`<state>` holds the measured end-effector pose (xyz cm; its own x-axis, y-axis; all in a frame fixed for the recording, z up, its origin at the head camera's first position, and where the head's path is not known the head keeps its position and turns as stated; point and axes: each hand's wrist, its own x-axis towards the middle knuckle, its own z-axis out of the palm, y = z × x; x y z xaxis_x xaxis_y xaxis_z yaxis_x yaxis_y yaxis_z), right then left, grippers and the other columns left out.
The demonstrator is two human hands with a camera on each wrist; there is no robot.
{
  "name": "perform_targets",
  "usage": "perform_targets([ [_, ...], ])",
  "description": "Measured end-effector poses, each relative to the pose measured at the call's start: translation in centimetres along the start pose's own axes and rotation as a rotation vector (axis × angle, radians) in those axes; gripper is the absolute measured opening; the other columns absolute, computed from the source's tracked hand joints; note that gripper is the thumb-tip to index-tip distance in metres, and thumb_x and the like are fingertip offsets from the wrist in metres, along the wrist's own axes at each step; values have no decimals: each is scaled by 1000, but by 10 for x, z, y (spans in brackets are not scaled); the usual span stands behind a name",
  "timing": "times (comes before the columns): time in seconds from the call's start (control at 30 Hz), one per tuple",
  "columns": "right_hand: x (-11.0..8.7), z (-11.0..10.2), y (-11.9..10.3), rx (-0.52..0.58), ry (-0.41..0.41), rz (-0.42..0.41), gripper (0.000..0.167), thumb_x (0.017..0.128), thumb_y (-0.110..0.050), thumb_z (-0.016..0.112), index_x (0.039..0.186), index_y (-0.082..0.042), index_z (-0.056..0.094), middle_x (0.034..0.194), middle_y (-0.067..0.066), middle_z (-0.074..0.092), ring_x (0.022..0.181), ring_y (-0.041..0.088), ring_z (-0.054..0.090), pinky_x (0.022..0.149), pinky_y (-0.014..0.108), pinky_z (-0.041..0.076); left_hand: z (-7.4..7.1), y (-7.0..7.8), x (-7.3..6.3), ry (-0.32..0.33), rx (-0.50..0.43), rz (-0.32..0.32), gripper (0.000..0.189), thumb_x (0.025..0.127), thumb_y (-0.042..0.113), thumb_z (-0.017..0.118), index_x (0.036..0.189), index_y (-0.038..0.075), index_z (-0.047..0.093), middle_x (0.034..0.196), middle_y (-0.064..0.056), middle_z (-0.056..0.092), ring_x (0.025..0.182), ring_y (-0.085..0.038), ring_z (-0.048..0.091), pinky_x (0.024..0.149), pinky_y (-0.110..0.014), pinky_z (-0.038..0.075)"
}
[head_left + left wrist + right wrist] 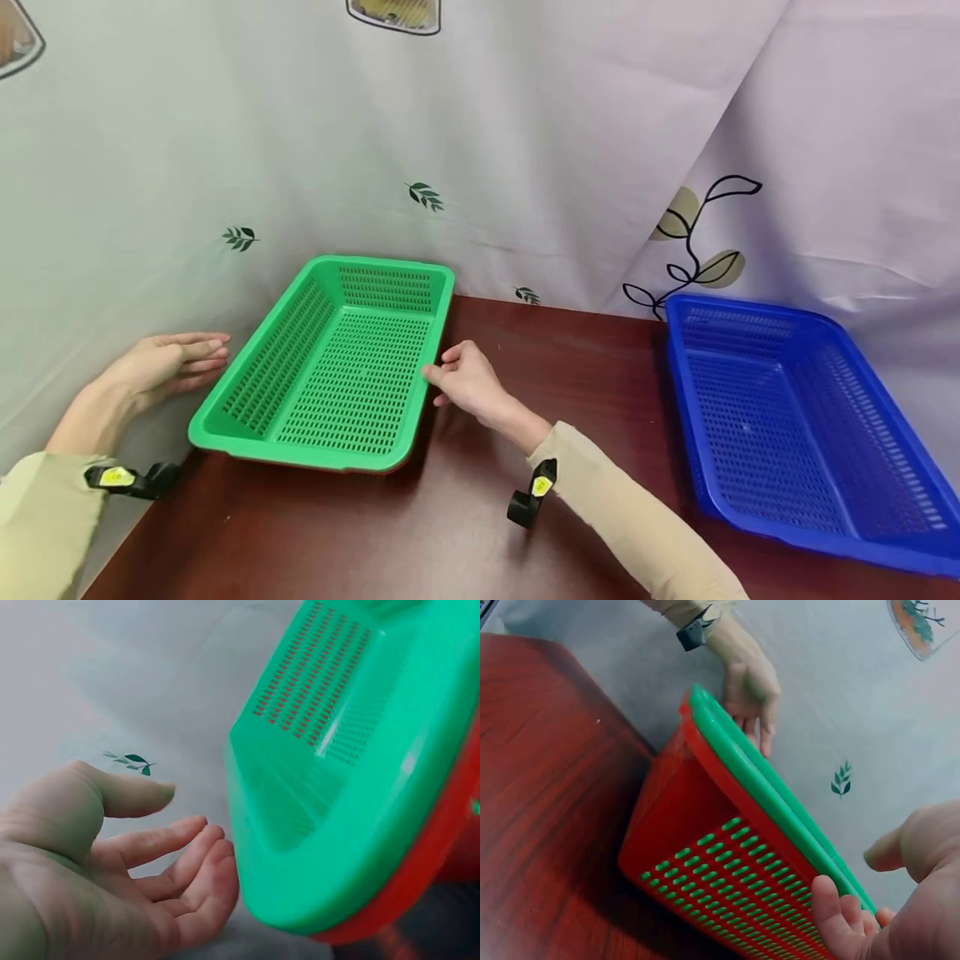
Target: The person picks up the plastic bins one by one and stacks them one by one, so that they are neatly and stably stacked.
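Observation:
A green plastic basket point(352, 375) with slotted walls stands on the table at centre left. It is nested in a red basket point(705, 825), which shows below the green rim in both wrist views. My left hand point(176, 362) is beside the basket's left side, fingers extended and thumb apart; in the left wrist view its fingertips are close to the green rim, and I cannot tell if they touch. At the right side, my right hand point(468, 383) has its fingers by the outer wall under the rim. Its thumb stands off the rim in the right wrist view.
A blue slotted basket point(765, 433) stands on the right of the dark reddish-brown table point(315, 533). Behind and to the left hangs a pale cloth point(525, 167) printed with leaves, close against the green basket's far side.

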<state>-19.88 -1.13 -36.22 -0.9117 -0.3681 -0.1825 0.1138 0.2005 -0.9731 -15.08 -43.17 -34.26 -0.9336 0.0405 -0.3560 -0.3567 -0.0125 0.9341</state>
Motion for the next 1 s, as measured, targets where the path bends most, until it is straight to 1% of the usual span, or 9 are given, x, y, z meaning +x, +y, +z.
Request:
perform_targets([
  [0.07,1,-5,1,80,2,9,40,94,-6,68,120,10,43,101,17,54,69,28,66,68,38,59,1,3,6,-51,-94,-11,35,106,7,49,96,28,76,99,5,71,92,-9,69,78,-28,57],
  [0.1,2,-8,2,121,0,18,42,95,-5,66,124,11,41,104,18,52,73,27,64,68,37,59,2,4,9,-71,-117,-16,35,106,9,48,97,28,76,100,3,71,93,-10,69,79,-29,56],
  [0.17,3,-12,4,194,-5,40,44,95,-3,64,128,12,38,109,21,49,81,26,60,68,35,59,5,6,15,-90,-144,-29,35,106,10,47,98,28,76,102,3,70,94,-11,69,79,-29,56],
  [0.27,4,-15,6,253,-8,71,47,95,-1,62,133,10,36,114,23,47,88,27,57,71,35,59,8,7,22,-98,-151,-40,33,106,10,49,98,29,75,103,4,70,94,-10,68,79,-28,55],
  [0.43,3,-14,7,294,-10,93,48,95,1,62,135,9,36,114,22,48,93,31,58,74,37,59,10,3,26,-98,-133,-39,34,104,6,51,97,30,74,102,6,69,94,-8,67,79,-26,54],
  [0.67,4,-9,6,324,-31,91,53,94,4,61,139,9,34,107,18,51,91,24,59,79,43,58,15,-2,28,-101,-104,-6,36,103,2,53,99,30,74,101,5,71,92,-11,68,79,-27,55],
  [0.8,4,-6,6,333,-39,94,58,93,4,61,141,10,30,105,18,50,87,21,61,78,43,59,16,-5,29,-97,-63,6,34,102,2,54,102,31,72,103,4,71,94,-11,68,80,-28,55],
  [0.93,5,-5,8,334,-39,100,61,92,5,62,143,11,28,104,18,49,84,19,60,76,42,59,16,-8,30,-92,-4,29,25,102,4,56,116,23,63,104,3,71,95,-12,68,81,-29,55],
  [1.0,5,-4,9,332,-42,98,60,92,5,62,142,11,29,103,17,49,83,19,60,75,41,59,16,-9,31,-93,9,37,24,102,3,56,120,18,58,104,2,71,94,-13,68,80,-29,55],
])
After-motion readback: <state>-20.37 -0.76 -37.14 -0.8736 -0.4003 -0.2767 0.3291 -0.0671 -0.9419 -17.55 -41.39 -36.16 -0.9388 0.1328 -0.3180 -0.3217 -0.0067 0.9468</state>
